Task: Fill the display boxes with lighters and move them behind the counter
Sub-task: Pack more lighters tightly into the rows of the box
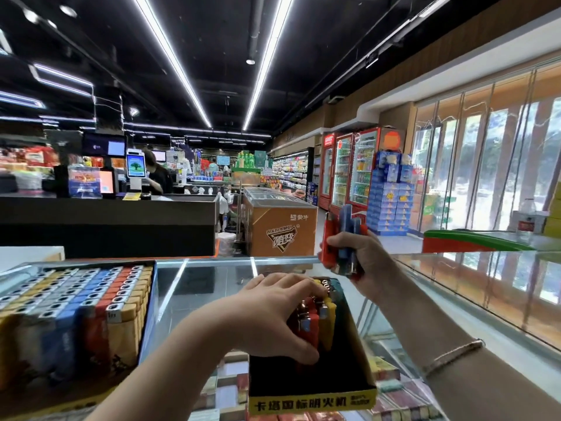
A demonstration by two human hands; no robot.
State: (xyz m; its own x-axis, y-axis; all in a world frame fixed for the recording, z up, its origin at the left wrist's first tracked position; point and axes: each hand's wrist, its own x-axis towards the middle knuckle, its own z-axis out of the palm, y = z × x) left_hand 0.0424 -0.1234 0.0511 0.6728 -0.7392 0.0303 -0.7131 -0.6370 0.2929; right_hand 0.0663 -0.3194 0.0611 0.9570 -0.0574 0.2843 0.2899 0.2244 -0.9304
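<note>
A small black cardboard display box with a yellow printed front lip (309, 401) is seen standing on the glass-topped shop counter (212, 287), its long axis running away from the viewer. A cluster of red, yellow and dark plastic lighters (315, 317) is stood upright in its far half, metal heads pointing up; the near half shows bare black floor. The left hand (273, 311) is laid over this cluster, fingers curled round the red lighters with the thumb low against them.

A bundle of red and blue lighters (343, 241) is gripped in the right hand (361, 256), raised above and just beyond the box. Their long axes are held near vertical, heads up, with the fingers wrapped tightly round the lower bodies. A thin bracelet (452, 355) is worn on the right forearm.

To the left, a larger full tray of lighters in yellow, grey, blue, red and tan rows (82, 302) is set on the same counter, well apart from the small box.
</note>
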